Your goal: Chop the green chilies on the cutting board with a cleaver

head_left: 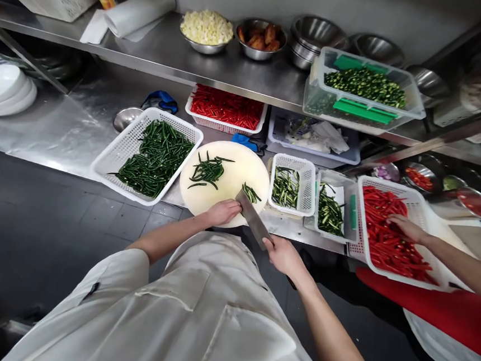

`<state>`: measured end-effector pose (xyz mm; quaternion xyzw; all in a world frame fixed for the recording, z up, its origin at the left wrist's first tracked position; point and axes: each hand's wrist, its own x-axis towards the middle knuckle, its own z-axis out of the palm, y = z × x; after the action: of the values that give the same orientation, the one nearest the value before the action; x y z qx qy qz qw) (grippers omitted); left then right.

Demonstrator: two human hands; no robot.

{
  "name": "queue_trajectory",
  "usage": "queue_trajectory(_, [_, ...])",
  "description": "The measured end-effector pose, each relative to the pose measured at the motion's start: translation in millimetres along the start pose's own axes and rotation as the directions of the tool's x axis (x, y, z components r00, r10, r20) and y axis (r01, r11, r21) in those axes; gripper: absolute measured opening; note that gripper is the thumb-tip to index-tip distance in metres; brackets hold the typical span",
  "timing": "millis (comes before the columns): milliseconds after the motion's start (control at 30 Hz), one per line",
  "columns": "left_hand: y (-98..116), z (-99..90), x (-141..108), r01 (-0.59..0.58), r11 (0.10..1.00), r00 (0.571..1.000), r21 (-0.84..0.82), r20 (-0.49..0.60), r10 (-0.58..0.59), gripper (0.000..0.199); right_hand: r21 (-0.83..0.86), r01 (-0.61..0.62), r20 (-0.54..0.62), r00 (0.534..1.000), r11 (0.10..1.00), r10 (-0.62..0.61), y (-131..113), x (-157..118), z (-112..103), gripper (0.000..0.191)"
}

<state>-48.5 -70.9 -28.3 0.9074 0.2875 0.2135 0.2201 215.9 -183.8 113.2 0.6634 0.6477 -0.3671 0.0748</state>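
Observation:
My right hand (283,257) is closed round the handle of a cleaver (254,221), whose blade slants across the near right part of a round cream cutting board (242,157). My left hand (223,211) rests on the board with its fingers bunched against the blade's tip end; the green chillies under them are mostly hidden. Just beyond the blade lie cut green chilli pieces (251,192). A loose pile of whole green chillies (208,170) sits at the board's far left. Left of the board, a white basket (102,164) holds many long green chillies (158,159).
Right of the board stand a small white basket (308,178) and a clear tub (349,232), both holding cut green chillies. A co-worker's hand (407,227) reaches into a basket of red chillies (402,262). Bowls and a green-filled tub (366,90) stand on the steel shelf (159,50) above.

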Motion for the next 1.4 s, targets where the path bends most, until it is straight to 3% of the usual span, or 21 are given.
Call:
queue_trajectory(233, [4, -5.1, 1, 0.03, 0.999, 0.999, -0.034, 0.02, -0.029, 0.027, 0.138, 0.023, -0.139, 0.99, 0.99, -0.003, -32, 49, 24, 0.037])
queue_trajectory(367, [-4, -18.6, -10, 0.027, 1.0, 1.0, -0.012, 0.003, -0.027, 0.027, 0.221, 0.031, -0.168, 0.986, 0.975, 0.007, -30, 43, 16, 0.042])
queue_trajectory(433, [-14, -30.9, -17, 0.106, 0.993, 0.993, 0.046, -0.062, -0.103, 0.026, 0.206, 0.041, -0.174, 0.985, 0.978, -0.005, -22, 30, 13, 0.042])
queue_trajectory(500, [-29, -44.7, -24, 0.258, 0.96, 0.953, 0.108, -0.193, -0.235, 0.025, 0.186, 0.063, -0.119, 0.992, 0.981, -0.041, -12, 16, 14, 0.041])
queue_trajectory(567, [-43, -55.9, -30, 0.407, 0.902, 0.883, 0.147, -0.315, -0.347, 0.029, 0.171, 0.087, -0.046, 0.996, 0.981, -0.08, -2, 6, 17, 0.041])
queue_trajectory(600, [-47, -59.2, -32, 0.454, 0.876, 0.857, 0.161, -0.346, -0.381, 0.03, 0.167, 0.088, -0.016, 0.996, 0.982, -0.086, 3, 4, 19, 0.041])
queue_trajectory(667, [-50, -59.3, -36, 0.485, 0.856, 0.847, 0.182, -0.341, -0.407, 0.03, 0.168, 0.06, 0.012, 0.998, 0.984, -0.062, 11, 4, 21, 0.042])
queue_trajectory(767, [-36, -43.5, -36, 0.42, 0.892, 0.893, 0.167, -0.25, -0.373, 0.028, 0.145, -0.007, -0.043, 0.999, 0.989, 0.014, 13, 11, 21, 0.043])
queue_trajectory(867, [-12, -19.5, -24, 0.232, 0.966, 0.967, 0.112, -0.132, -0.217, 0.027, 0.079, -0.04, -0.102, 0.994, 0.996, 0.048, 2, 17, 18, 0.04])
queue_trajectory(933, [0, -6.9, -14, 0.119, 0.991, 0.991, 0.066, -0.075, -0.114, 0.027, 0.026, -0.037, -0.102, 0.994, 0.999, 0.039, -5, 15, 15, 0.038])
queue_trajectory(1100, [7, 4.1, 2, 0.08, 0.997, 0.996, -0.015, -0.033, -0.08, 0.027, -0.063, -0.035, -0.085, 0.996, 0.997, 0.03, -3, 4, 8, 0.034])
queue_trajectory(1200, [6, 5.0, 1, 0.086, 0.996, 0.996, -0.02, -0.018, -0.087, 0.027, -0.037, -0.016, -0.072, 0.997, 0.999, 0.013, -6, 14, 16, 0.032])
queue_trajectory(1400, [-2, -10.4, 8, 0.034, 0.999, 0.999, 0.041, 0.009, -0.035, 0.025, 0.235, 0.011, -0.169, 0.985, 0.972, 0.03, -29, 52, 31, 0.041])
